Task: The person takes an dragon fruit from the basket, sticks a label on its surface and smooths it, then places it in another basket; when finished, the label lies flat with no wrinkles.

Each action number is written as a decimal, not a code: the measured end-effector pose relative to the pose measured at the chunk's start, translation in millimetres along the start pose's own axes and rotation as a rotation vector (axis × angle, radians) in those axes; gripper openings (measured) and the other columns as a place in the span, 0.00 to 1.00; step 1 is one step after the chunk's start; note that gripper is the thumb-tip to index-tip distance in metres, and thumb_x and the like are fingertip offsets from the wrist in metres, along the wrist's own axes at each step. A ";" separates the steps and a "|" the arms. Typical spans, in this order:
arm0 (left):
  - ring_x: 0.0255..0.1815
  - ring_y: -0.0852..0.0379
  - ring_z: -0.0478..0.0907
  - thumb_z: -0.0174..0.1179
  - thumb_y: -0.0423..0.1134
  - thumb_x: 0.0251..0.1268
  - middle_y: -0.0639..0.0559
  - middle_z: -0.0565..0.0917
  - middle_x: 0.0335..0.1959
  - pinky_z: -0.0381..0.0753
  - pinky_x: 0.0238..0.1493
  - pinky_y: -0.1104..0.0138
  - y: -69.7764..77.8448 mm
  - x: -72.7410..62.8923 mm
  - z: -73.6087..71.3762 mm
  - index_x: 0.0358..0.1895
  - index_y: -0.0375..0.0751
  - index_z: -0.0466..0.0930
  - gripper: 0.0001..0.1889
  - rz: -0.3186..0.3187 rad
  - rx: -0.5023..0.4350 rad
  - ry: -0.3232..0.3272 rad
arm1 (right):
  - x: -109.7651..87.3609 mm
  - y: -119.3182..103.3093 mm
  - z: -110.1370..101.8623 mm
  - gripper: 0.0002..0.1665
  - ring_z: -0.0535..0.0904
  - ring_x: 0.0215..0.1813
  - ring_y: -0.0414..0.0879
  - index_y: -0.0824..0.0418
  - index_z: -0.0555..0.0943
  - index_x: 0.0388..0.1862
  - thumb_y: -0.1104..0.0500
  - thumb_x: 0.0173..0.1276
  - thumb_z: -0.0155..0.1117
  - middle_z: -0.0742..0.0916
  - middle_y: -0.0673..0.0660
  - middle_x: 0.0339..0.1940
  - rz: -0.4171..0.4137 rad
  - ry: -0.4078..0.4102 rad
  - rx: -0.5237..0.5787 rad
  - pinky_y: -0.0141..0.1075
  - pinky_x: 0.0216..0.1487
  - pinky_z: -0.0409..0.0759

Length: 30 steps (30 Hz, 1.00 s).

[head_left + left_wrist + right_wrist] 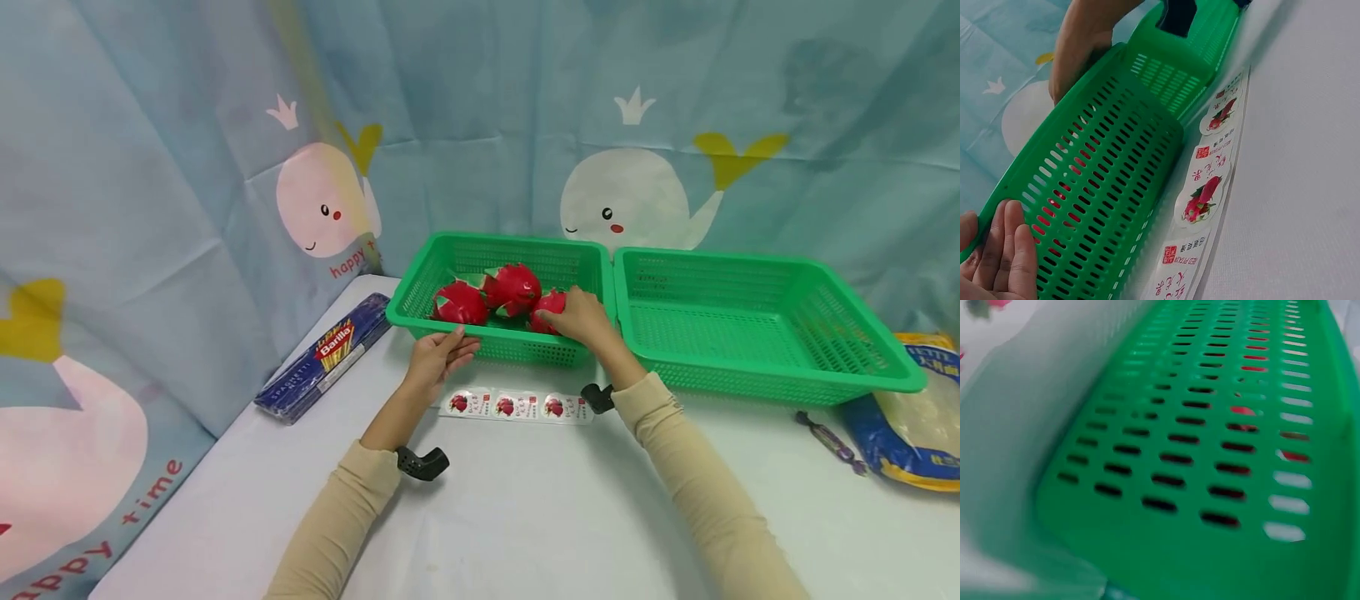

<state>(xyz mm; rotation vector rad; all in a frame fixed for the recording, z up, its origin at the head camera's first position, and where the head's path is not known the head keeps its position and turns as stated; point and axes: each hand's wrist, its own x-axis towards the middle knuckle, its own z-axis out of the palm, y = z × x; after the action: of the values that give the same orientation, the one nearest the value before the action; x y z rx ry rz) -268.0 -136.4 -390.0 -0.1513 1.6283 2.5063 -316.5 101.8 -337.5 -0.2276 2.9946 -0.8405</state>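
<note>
Three red dragon fruits with green scales lie in the left green basket [495, 342]: one dragon fruit [461, 303] at the left, another [514, 285] in the middle, a third [546, 312] at the right. My left hand [437, 358] pinches the basket's near rim, its thumb over the edge and its fingers [1010, 250] against the outer wall. Reaching over that rim, my right hand [588, 321] grips the right-hand dragon fruit, partly covering it. In the right wrist view only the slotted basket wall [1166, 456] shows, with red behind it; the hand is hidden.
A second green basket [705, 337] adjoins on the right. In front of the left basket lies a strip of dragon fruit labels [504, 406]. A blue Barilla spaghetti pack [322, 358] rests at the left. A wrapped candy [831, 442] and a blue-yellow bag [922, 417] are at the right.
</note>
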 end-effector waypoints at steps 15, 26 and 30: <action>0.31 0.61 0.84 0.55 0.40 0.65 0.52 0.86 0.27 0.82 0.36 0.73 -8.2 0.2 4.1 0.42 0.33 0.74 0.12 0.070 -0.022 0.040 | 28.0 4.7 16.0 0.32 0.74 0.43 0.58 0.73 0.73 0.43 0.45 0.55 0.64 0.77 0.68 0.45 0.071 -0.015 0.036 0.45 0.40 0.76; 0.30 0.61 0.84 0.55 0.41 0.65 0.51 0.85 0.27 0.82 0.36 0.73 -10.5 1.2 7.2 0.44 0.31 0.74 0.14 0.073 -0.011 0.057 | 39.2 1.0 19.5 0.35 0.74 0.49 0.62 0.67 0.71 0.48 0.38 0.58 0.58 0.76 0.66 0.47 0.185 -0.042 -0.097 0.55 0.50 0.72; 0.30 0.61 0.84 0.55 0.41 0.65 0.52 0.85 0.27 0.82 0.36 0.73 -9.7 1.9 5.6 0.45 0.31 0.73 0.15 0.073 -0.012 0.063 | 42.9 3.2 18.5 0.26 0.76 0.40 0.58 0.63 0.73 0.38 0.40 0.60 0.55 0.79 0.62 0.36 0.167 0.008 -0.047 0.49 0.39 0.73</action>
<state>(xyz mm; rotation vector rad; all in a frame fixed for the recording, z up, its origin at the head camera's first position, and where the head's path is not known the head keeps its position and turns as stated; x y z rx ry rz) -268.2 -127.2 -396.7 -0.1773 1.6720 2.5914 -358.2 88.7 -354.2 0.0258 2.9903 -0.7576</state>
